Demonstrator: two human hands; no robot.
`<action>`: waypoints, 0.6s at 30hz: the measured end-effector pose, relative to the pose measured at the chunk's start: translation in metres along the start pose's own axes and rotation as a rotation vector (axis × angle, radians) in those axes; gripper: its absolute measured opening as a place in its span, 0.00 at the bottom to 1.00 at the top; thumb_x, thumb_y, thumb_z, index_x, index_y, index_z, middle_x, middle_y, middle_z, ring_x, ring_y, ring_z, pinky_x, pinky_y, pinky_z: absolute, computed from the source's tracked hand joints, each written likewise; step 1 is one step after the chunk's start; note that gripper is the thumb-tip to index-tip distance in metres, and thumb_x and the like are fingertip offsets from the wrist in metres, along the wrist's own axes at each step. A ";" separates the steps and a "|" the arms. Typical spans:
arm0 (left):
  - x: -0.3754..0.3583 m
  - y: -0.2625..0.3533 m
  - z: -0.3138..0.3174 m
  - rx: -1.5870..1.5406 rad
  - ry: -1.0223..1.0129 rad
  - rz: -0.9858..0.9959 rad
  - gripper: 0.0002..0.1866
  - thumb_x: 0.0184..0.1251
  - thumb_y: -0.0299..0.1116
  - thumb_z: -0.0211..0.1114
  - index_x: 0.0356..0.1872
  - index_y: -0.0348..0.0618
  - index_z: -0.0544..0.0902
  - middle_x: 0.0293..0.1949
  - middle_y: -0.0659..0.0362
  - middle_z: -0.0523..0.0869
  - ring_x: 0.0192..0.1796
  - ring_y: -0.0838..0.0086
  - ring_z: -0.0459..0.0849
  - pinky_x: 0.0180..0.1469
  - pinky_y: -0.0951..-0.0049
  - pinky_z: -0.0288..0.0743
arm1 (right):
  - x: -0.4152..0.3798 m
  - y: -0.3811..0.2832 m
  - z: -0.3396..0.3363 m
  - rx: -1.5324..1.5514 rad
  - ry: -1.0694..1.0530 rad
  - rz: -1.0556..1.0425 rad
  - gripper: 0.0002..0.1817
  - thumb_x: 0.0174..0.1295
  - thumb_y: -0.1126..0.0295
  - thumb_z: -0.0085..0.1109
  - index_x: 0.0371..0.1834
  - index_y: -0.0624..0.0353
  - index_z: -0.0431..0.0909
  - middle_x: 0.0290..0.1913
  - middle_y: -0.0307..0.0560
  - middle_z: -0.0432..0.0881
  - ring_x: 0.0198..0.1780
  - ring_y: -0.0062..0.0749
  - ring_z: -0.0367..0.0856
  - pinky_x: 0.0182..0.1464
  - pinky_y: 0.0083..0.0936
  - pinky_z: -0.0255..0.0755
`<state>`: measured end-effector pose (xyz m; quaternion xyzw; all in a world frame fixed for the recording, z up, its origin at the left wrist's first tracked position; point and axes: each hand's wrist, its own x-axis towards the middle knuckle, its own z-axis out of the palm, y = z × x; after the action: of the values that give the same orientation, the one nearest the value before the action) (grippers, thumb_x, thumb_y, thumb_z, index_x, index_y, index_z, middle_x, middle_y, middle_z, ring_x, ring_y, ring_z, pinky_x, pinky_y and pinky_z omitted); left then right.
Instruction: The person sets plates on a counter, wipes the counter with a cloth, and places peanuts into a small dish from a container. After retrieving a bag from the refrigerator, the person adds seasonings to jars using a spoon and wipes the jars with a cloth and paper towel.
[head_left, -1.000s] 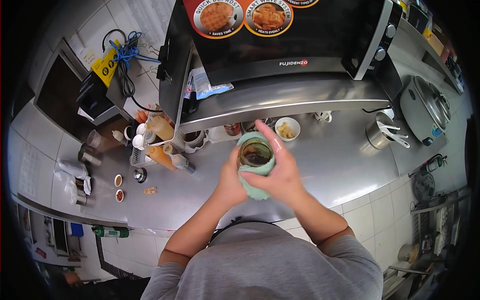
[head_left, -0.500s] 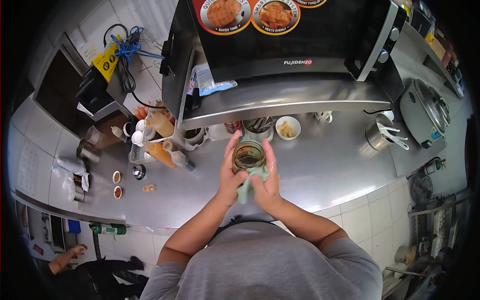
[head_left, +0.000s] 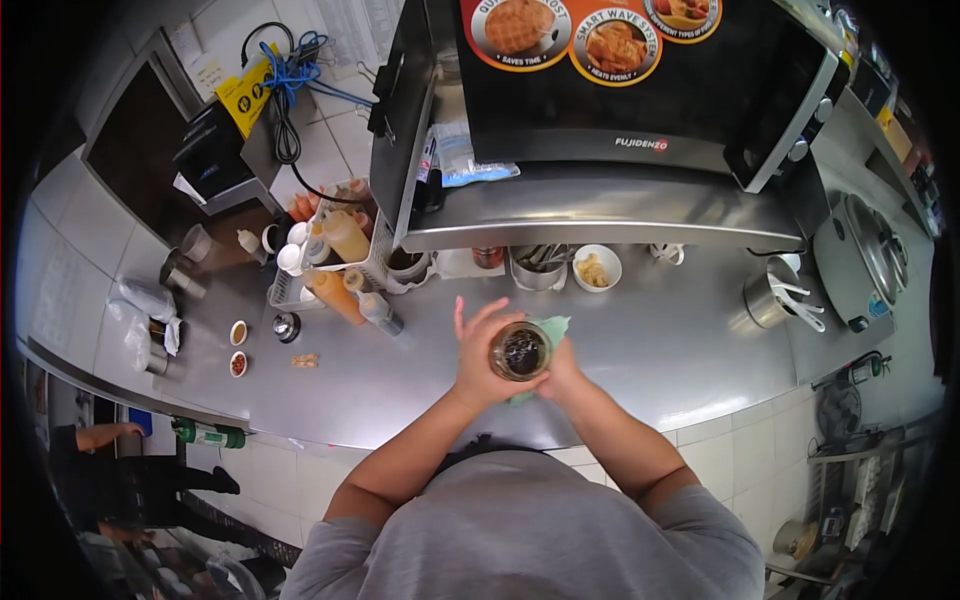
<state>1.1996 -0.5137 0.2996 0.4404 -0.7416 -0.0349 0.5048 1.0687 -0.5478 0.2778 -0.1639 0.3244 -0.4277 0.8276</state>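
Over the steel counter I hold a glass jar [head_left: 521,351] with dark contents, its open mouth facing up toward me. My left hand [head_left: 482,356] is curled round the jar's left side, some of its fingers raised off the glass. A light green cloth [head_left: 553,328] shows at the jar's right side, pressed there by my right hand [head_left: 563,372]. The right fingers are partly hidden behind the jar and cloth.
Behind my hands are a white bowl [head_left: 597,268] of pale pieces and a utensil container [head_left: 540,270]. Left stands a basket of squeeze bottles [head_left: 345,238]. A steel shelf [head_left: 600,220] carries a microwave [head_left: 640,90]. A pot with ladles [head_left: 771,297] and a cooker [head_left: 858,262] stand right. Another person [head_left: 140,470] is lower left.
The jar has tipped so that its mouth faces me more. The cloth has shifted from the jar's near side to its right side, with my right hand. The camera view has turned slightly.
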 end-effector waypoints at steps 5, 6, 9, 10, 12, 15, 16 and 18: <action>-0.028 -0.031 0.011 -0.216 0.185 -0.400 0.46 0.35 0.46 0.81 0.57 0.37 0.67 0.49 0.51 0.75 0.52 0.58 0.75 0.63 0.56 0.61 | 0.002 0.002 0.007 -1.036 0.297 -0.122 0.19 0.68 0.64 0.49 0.57 0.66 0.71 0.45 0.48 0.80 0.45 0.33 0.80 0.48 0.28 0.74; -0.039 -0.039 0.013 -0.330 0.215 -0.550 0.46 0.36 0.44 0.82 0.57 0.36 0.67 0.49 0.50 0.74 0.52 0.59 0.75 0.62 0.59 0.64 | 0.002 0.000 0.001 -0.824 0.262 -0.123 0.20 0.67 0.64 0.51 0.58 0.65 0.70 0.47 0.48 0.80 0.46 0.33 0.79 0.49 0.29 0.73; -0.058 -0.066 0.006 -0.255 0.219 -0.593 0.41 0.42 0.37 0.80 0.58 0.35 0.66 0.50 0.51 0.75 0.53 0.65 0.75 0.58 0.66 0.70 | -0.008 -0.030 0.002 -0.379 0.079 -0.168 0.26 0.65 0.63 0.56 0.63 0.63 0.66 0.51 0.51 0.78 0.49 0.36 0.78 0.54 0.34 0.71; -0.061 -0.070 0.004 -0.282 0.215 -0.641 0.41 0.44 0.36 0.79 0.58 0.35 0.66 0.50 0.52 0.75 0.54 0.66 0.76 0.58 0.66 0.70 | -0.015 -0.041 0.003 -0.348 -0.037 -0.220 0.29 0.64 0.62 0.58 0.65 0.63 0.64 0.54 0.52 0.77 0.51 0.36 0.78 0.57 0.36 0.70; -0.055 -0.057 -0.006 -0.531 0.194 -0.784 0.36 0.51 0.33 0.76 0.59 0.34 0.65 0.53 0.53 0.76 0.56 0.70 0.75 0.58 0.68 0.70 | -0.029 -0.051 0.017 -0.179 -0.204 -0.290 0.30 0.65 0.59 0.56 0.66 0.62 0.63 0.59 0.52 0.74 0.57 0.37 0.75 0.61 0.35 0.66; -0.036 -0.036 -0.003 -0.686 0.193 -0.713 0.35 0.56 0.38 0.73 0.60 0.34 0.64 0.54 0.54 0.76 0.57 0.72 0.74 0.60 0.70 0.68 | -0.027 -0.029 0.022 -0.203 -0.353 -0.357 0.32 0.68 0.56 0.52 0.70 0.63 0.59 0.66 0.54 0.67 0.65 0.38 0.68 0.67 0.33 0.59; -0.026 -0.026 0.000 -0.789 0.229 -0.679 0.36 0.57 0.40 0.72 0.60 0.34 0.64 0.54 0.55 0.76 0.57 0.72 0.74 0.60 0.70 0.67 | -0.023 -0.017 0.022 -0.258 -0.386 -0.366 0.33 0.68 0.56 0.51 0.71 0.63 0.57 0.68 0.55 0.65 0.68 0.39 0.65 0.69 0.33 0.56; -0.009 -0.010 0.002 -0.900 0.264 -0.601 0.37 0.59 0.45 0.70 0.61 0.34 0.63 0.55 0.55 0.75 0.57 0.72 0.74 0.61 0.70 0.66 | -0.014 -0.013 0.032 -0.907 -0.419 -0.862 0.35 0.70 0.53 0.46 0.73 0.66 0.53 0.72 0.55 0.58 0.72 0.40 0.58 0.71 0.32 0.51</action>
<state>1.2051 -0.5140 0.2876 0.3739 -0.4257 -0.4351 0.6998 1.0764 -0.5440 0.3140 -0.6913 0.2100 -0.5007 0.4768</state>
